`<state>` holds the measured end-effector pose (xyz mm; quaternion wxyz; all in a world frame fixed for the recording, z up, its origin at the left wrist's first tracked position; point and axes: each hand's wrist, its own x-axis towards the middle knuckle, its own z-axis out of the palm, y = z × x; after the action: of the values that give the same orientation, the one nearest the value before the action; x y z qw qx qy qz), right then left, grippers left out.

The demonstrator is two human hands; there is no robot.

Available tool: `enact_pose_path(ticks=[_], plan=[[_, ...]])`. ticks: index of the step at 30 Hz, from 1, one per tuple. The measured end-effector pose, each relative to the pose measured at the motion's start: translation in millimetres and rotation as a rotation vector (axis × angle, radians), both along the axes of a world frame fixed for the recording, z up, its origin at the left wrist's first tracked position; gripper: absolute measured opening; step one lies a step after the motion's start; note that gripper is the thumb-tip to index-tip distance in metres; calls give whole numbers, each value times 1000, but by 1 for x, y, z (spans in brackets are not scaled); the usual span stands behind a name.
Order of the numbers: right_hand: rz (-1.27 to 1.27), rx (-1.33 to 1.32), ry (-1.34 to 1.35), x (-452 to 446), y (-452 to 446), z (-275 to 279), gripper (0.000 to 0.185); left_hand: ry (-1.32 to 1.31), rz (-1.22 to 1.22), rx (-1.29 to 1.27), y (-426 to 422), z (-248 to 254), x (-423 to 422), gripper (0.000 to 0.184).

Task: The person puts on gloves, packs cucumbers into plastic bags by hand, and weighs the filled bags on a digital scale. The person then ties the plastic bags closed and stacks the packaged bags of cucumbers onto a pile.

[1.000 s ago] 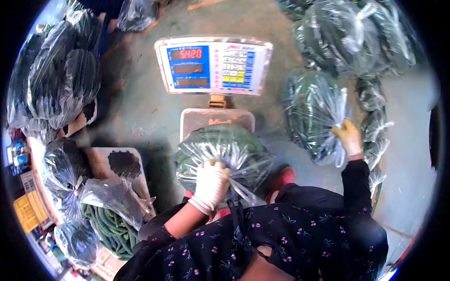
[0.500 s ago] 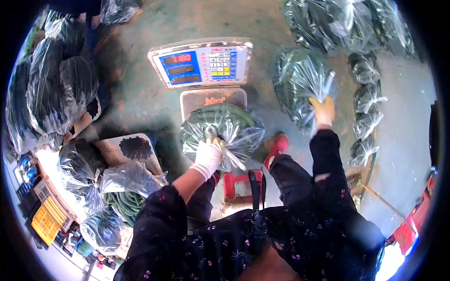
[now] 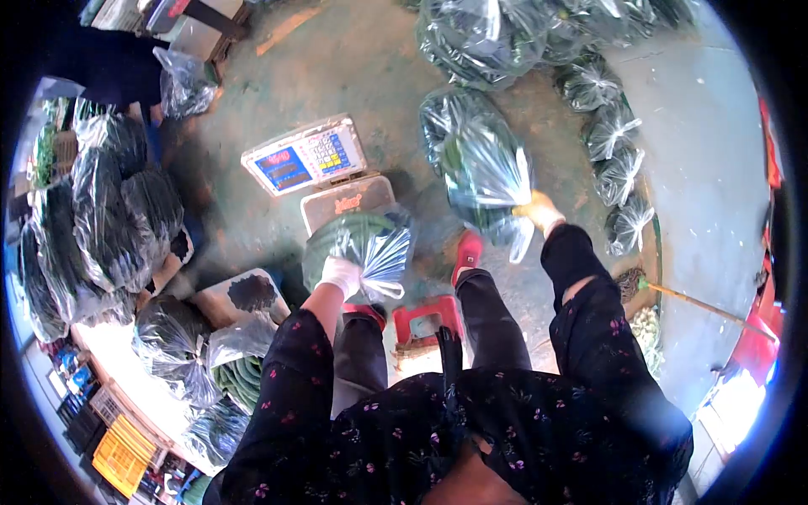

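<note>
My left hand (image 3: pixel 341 276), in a pale glove, is closed on the gathered top of a clear plastic bag of long green vegetables (image 3: pixel 337 238). That bag covers the near part of a digital scale's platform (image 3: pixel 374 192); I cannot tell whether it rests on it. The scale's display panel (image 3: pixel 290 172) has red digits, too blurred to read. On the right, my right hand (image 3: pixel 541 210), in a yellowish glove, grips the bunched neck of a second bag of green vegetables (image 3: pixel 471 143). This one is tilted, its full end away from me.
Larger filled bags (image 3: pixel 480 38) stand at the far right, with a row of small tied bags (image 3: pixel 616 130) below them. Piled bags (image 3: pixel 105 215) fill the left side. A red stool (image 3: pixel 427 316) sits between my feet. A thin pole (image 3: pixel 711 310) lies at right.
The view has shifted, so the scale now appears lower and further left. Both hands keep hold of their bags. The right bag appears closer to the large bags, and the display digits have become unreadable.
</note>
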<state>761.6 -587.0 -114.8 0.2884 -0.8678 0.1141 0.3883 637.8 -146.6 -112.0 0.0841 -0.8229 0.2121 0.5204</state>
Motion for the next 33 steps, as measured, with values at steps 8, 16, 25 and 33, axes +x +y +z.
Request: enact_pose_path(ticks=[8, 16, 25, 33], plan=[[-201, -116, 293, -164, -72, 75, 49, 148, 354, 147, 46, 106, -19, 33], [174, -286, 442, -282, -158, 132, 39, 86, -148, -48, 85, 191, -73, 21], [102, -181, 210, -274, -207, 92, 40, 86, 166, -41, 76, 205, -80, 31], [-426, 54, -101, -67, -129, 304, 45, -19, 622, -117, 21, 180, 3, 32]])
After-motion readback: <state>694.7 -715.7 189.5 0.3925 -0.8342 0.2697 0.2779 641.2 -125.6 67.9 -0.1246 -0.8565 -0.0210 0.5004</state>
